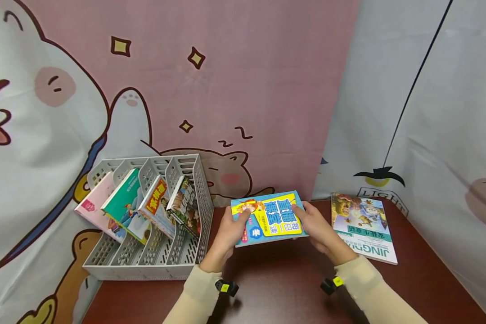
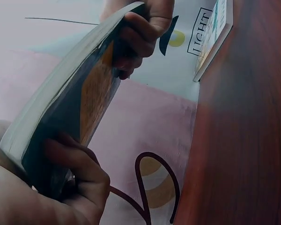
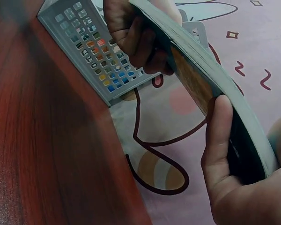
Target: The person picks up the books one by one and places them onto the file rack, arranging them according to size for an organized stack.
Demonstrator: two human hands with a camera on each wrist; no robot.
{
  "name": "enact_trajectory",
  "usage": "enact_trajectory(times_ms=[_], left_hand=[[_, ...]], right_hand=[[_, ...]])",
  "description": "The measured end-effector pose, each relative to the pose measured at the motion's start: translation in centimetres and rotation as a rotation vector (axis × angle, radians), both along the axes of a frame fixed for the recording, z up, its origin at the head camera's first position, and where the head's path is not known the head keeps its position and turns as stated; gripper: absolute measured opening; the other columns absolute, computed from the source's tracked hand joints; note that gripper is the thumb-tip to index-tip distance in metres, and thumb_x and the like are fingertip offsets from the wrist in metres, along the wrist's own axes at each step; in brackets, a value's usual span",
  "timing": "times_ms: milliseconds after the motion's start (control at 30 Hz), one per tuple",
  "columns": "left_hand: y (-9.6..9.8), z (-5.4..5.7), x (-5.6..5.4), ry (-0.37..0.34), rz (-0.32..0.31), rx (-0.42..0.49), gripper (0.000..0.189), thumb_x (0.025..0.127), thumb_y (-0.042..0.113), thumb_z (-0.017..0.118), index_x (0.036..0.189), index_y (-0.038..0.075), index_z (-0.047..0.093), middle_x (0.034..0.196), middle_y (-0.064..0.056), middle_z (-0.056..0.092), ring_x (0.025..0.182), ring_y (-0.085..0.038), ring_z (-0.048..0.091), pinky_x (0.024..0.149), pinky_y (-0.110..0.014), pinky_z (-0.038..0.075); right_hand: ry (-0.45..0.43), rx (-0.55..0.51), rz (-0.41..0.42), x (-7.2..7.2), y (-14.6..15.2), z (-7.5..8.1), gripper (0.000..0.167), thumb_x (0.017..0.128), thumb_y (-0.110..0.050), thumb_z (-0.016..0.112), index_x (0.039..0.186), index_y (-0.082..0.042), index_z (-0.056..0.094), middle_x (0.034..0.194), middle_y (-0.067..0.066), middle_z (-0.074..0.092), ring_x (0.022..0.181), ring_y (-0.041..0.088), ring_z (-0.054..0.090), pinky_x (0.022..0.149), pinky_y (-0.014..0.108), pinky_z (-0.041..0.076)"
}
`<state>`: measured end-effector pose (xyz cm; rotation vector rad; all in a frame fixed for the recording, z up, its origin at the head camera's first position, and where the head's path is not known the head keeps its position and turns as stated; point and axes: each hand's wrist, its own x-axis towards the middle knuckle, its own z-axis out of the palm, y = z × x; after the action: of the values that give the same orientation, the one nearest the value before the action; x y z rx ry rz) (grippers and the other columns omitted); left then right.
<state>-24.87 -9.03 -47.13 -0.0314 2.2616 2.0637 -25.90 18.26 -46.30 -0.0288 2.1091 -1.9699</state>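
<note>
Gripping both ends, the left hand and right hand hold a blue book, thumbs on front, fingers curled behind. It's up over the table, between the rack and a flat book.

Head view: thumbs cover parts of the held book, smallest print too tiny to read; most fingers of left hand and right hand hidden behind it. Right wrist blocks near-left part of flat book. Sleeves and worktop cut by bottom edge. Green book overlaps pink book. Wrist views: both hands cropped, held book's back too dark to read; rack cropped at top, contents just colour patches through holes
</note>
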Motion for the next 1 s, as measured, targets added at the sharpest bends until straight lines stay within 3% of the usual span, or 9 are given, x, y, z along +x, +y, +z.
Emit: enact_trajectory(times_ms=[167, 367, 433, 567, 667, 733, 833, 1000], left_hand=[[-0.3, 0.0, -0.4, -0.039, -0.042, 0.012, 0.055, 0.111, 0.044, 0.065, 0.150, 0.012, 0.044, 0.101, -0.009, 0.077, 0.074, -0.015, 0.080, 0.067, -0.029, 0.066], [-1.9, 0.2, -1.0, -0.071, -0.108, -0.023, 0.053, 0.110, 0.047, 0.066, 0.148, 0.011, 0.059, 0.102, -0.008, 0.075, 0.074, -0.016, 0.071, 0.063, -0.029, 0.057], [-2.3, 0.3, -1.0, -0.081, -0.185, -0.063, 0.050, 0.110, 0.049, 0.067, 0.144, 0.013, 0.065, 0.104, -0.009, 0.075, 0.077, -0.018, 0.071, 0.065, -0.030, 0.058], [-2.4, 0.4, -0.9, -0.077, -0.408, -0.135, 0.047, 0.109, 0.052, 0.067, 0.135, 0.014, 0.073, 0.103, -0.009, 0.078, 0.079, -0.019, 0.075, 0.070, -0.030, 0.063], [-1.9, 0.3, -0.6, -0.105, -0.551, -0.127, 0.044, 0.107, 0.051, 0.071, 0.134, 0.016, 0.070, 0.103, -0.010, 0.081, 0.081, -0.020, 0.080, 0.073, -0.033, 0.067], [-1.5, 0.2, -0.5, -0.127, -0.603, -0.094, 0.046, 0.106, 0.048, 0.074, 0.137, 0.015, 0.066, 0.106, -0.011, 0.083, 0.083, -0.024, 0.083, 0.075, -0.038, 0.069], [-1.1, 0.1, -0.2, -0.120, -0.610, -0.052, 0.047, 0.106, 0.042, 0.075, 0.140, 0.012, 0.061, 0.109, -0.013, 0.083, 0.086, -0.027, 0.084, 0.077, -0.042, 0.070], [-1.1, 0.2, -0.3, -0.089, -0.553, -0.021, 0.049, 0.107, 0.040, 0.074, 0.141, 0.008, 0.060, 0.110, -0.014, 0.083, 0.085, -0.028, 0.085, 0.077, -0.043, 0.070]], right_hand=[[-0.008, -0.010, 0.031, -0.3, 0.9, 0.2, 0.056, 0.119, -0.043, 0.048, 0.157, -0.003, 0.038, 0.101, 0.003, 0.081, 0.080, 0.017, 0.080, 0.062, 0.031, 0.062], [-0.053, -0.016, 0.162, -1.2, 2.9, 0.7, 0.065, 0.117, -0.044, 0.053, 0.165, -0.003, 0.036, 0.110, 0.004, 0.082, 0.088, 0.017, 0.082, 0.071, 0.028, 0.065], [-0.061, -0.002, 0.218, -1.5, 3.5, 0.7, 0.068, 0.116, -0.045, 0.055, 0.166, -0.003, 0.035, 0.111, 0.005, 0.081, 0.090, 0.017, 0.082, 0.076, 0.030, 0.067], [-0.067, 0.030, 0.327, -2.3, 3.9, 0.7, 0.070, 0.115, -0.043, 0.060, 0.166, -0.002, 0.037, 0.115, 0.008, 0.081, 0.094, 0.021, 0.083, 0.084, 0.037, 0.069], [-0.066, 0.062, 0.386, -2.9, 3.6, 0.8, 0.068, 0.114, -0.041, 0.063, 0.165, -0.002, 0.042, 0.115, 0.010, 0.082, 0.095, 0.024, 0.084, 0.086, 0.042, 0.070], [-0.058, 0.089, 0.399, -3.4, 3.3, 0.9, 0.064, 0.113, -0.040, 0.065, 0.162, -0.003, 0.048, 0.114, 0.011, 0.083, 0.094, 0.025, 0.084, 0.086, 0.043, 0.070], [-0.052, 0.123, 0.366, -4.0, 2.9, 1.1, 0.058, 0.112, -0.040, 0.066, 0.156, -0.004, 0.056, 0.110, 0.011, 0.084, 0.091, 0.025, 0.084, 0.084, 0.042, 0.070], [-0.063, 0.147, 0.251, -4.5, 2.5, 1.3, 0.055, 0.112, -0.045, 0.065, 0.151, -0.006, 0.063, 0.108, 0.009, 0.082, 0.088, 0.022, 0.081, 0.081, 0.036, 0.068]])
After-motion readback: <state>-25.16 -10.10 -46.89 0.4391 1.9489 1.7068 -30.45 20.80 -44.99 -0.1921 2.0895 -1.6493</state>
